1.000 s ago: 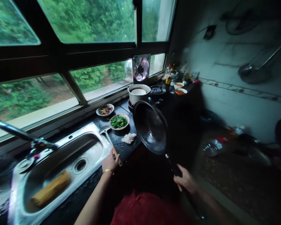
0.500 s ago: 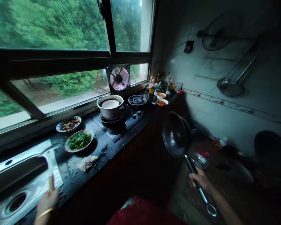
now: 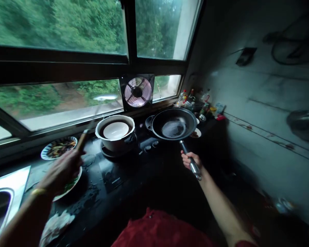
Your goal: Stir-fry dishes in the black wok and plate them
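My right hand (image 3: 192,160) is wrapped round the long handle of a dark wok (image 3: 173,125). The wok is over the right side of the stove, hiding the burner; whether it rests there I cannot tell. My left hand (image 3: 63,169) is closed on the wooden handle of a metal cooking utensil (image 3: 82,140), raised over the counter. Its thin shaft points up toward the window, and its blurred head could be a ladle or a spatula. Right of the utensil, a light pot (image 3: 115,141) with a white bowl (image 3: 115,130) inside sits on the left burner.
A patterned plate of food (image 3: 58,148) stands by the window. A bowl of greens (image 3: 71,187) is partly behind my left forearm. A crumpled white cloth or bag (image 3: 58,223) lies near the sink (image 3: 18,181). Bottles (image 3: 181,98) crowd the far corner beyond the wok.
My right hand has brought the wok up and left, from beside the counter to over the stove. My left hand has lifted the utensil from the sink's edge toward the pot. The view has shifted right.
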Action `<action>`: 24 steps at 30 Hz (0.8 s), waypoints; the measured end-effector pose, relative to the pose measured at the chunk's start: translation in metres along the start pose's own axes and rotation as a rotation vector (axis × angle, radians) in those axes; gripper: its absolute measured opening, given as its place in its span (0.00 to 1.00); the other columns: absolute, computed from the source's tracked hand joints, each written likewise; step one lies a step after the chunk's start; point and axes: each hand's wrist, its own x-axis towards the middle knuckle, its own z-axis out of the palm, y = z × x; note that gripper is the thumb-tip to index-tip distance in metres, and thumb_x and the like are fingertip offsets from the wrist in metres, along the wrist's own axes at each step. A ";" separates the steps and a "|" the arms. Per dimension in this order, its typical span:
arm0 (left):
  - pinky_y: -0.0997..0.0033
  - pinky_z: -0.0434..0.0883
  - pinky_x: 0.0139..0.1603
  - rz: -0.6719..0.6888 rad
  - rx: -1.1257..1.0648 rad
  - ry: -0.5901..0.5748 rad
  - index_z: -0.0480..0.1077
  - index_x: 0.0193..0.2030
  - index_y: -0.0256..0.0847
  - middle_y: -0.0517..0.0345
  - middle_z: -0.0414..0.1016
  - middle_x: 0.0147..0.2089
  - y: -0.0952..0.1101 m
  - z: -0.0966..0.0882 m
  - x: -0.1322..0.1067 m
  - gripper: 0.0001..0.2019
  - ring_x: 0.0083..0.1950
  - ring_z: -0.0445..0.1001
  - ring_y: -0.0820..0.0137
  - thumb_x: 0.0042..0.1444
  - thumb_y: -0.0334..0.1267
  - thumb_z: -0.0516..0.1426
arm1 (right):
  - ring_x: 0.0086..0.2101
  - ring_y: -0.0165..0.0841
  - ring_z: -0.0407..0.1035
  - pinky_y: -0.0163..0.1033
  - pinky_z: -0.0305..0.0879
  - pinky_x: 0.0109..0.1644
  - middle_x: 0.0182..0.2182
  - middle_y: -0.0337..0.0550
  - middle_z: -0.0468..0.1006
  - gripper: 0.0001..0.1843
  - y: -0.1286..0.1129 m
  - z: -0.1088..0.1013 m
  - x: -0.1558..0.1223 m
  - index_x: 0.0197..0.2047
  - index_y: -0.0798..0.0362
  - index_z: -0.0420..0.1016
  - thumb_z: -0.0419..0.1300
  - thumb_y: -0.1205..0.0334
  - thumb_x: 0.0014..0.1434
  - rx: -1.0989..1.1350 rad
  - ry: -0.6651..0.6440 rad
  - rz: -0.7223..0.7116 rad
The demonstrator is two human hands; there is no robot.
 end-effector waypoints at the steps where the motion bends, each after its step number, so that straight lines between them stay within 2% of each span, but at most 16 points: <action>1: 0.76 0.56 0.17 0.021 -0.128 -0.104 0.66 0.35 0.46 0.66 0.63 0.19 0.026 0.025 -0.002 0.22 0.19 0.58 0.74 0.45 0.61 0.50 | 0.16 0.19 0.46 0.26 0.47 0.17 0.20 0.29 0.54 0.12 -0.005 -0.002 0.022 0.37 0.55 0.63 0.54 0.63 0.47 0.015 -0.030 0.005; 3: 0.78 0.51 0.15 0.002 -0.249 -0.278 0.66 0.35 0.44 0.66 0.60 0.19 0.069 0.079 -0.006 0.23 0.17 0.54 0.78 0.42 0.61 0.54 | 0.15 0.19 0.45 0.25 0.47 0.17 0.20 0.29 0.52 0.12 -0.013 -0.009 0.063 0.36 0.55 0.63 0.53 0.62 0.47 0.040 -0.093 0.023; 5: 0.79 0.49 0.15 -0.051 -0.276 -0.405 0.66 0.35 0.42 0.66 0.58 0.19 0.100 0.136 -0.009 0.23 0.15 0.53 0.80 0.45 0.60 0.54 | 0.15 0.18 0.44 0.25 0.48 0.18 0.20 0.29 0.51 0.12 -0.020 -0.020 0.101 0.37 0.55 0.62 0.53 0.62 0.47 0.052 -0.157 0.052; 7: 0.81 0.48 0.14 -0.088 -0.290 -0.434 0.64 0.34 0.40 0.67 0.57 0.19 0.120 0.197 -0.007 0.20 0.14 0.53 0.81 0.50 0.57 0.53 | 0.15 0.19 0.44 0.24 0.48 0.18 0.20 0.29 0.50 0.12 -0.025 -0.033 0.133 0.37 0.54 0.62 0.53 0.61 0.46 0.058 -0.218 0.091; 10: 0.81 0.47 0.13 -0.157 -0.279 -0.441 0.60 0.32 0.40 0.68 0.56 0.17 0.139 0.286 0.002 0.15 0.12 0.52 0.82 0.57 0.51 0.49 | 0.15 0.18 0.43 0.24 0.48 0.18 0.20 0.28 0.49 0.13 -0.035 -0.056 0.169 0.36 0.54 0.61 0.54 0.61 0.45 0.063 -0.297 0.168; 13: 0.81 0.49 0.14 -0.259 -0.239 -0.385 0.58 0.31 0.40 0.69 0.54 0.16 0.150 0.359 0.015 0.12 0.12 0.52 0.81 0.61 0.45 0.46 | 0.16 0.19 0.43 0.25 0.47 0.18 0.20 0.28 0.50 0.13 -0.048 -0.078 0.190 0.36 0.54 0.62 0.54 0.61 0.44 0.063 -0.352 0.253; 16: 0.81 0.51 0.15 -0.352 -0.266 -0.316 0.57 0.33 0.40 0.70 0.52 0.16 0.152 0.408 0.023 0.13 0.12 0.52 0.81 0.62 0.46 0.44 | 0.16 0.19 0.43 0.25 0.48 0.18 0.20 0.29 0.50 0.14 -0.060 -0.096 0.199 0.38 0.53 0.63 0.54 0.61 0.45 0.051 -0.399 0.343; 20: 0.79 0.55 0.16 -0.417 -0.284 -0.243 0.61 0.35 0.39 0.69 0.53 0.16 0.147 0.452 0.028 0.15 0.13 0.54 0.79 0.59 0.50 0.47 | 0.16 0.19 0.42 0.25 0.48 0.18 0.21 0.29 0.49 0.14 -0.072 -0.113 0.200 0.38 0.52 0.63 0.56 0.61 0.45 0.040 -0.421 0.468; 24: 0.74 0.61 0.18 -0.461 -0.299 -0.313 0.66 0.38 0.36 0.61 0.61 0.19 0.141 0.489 0.041 0.18 0.16 0.61 0.75 0.58 0.50 0.48 | 0.17 0.19 0.48 0.26 0.53 0.19 0.23 0.31 0.53 0.16 -0.083 -0.125 0.206 0.41 0.52 0.65 0.58 0.59 0.47 -0.021 -0.324 0.570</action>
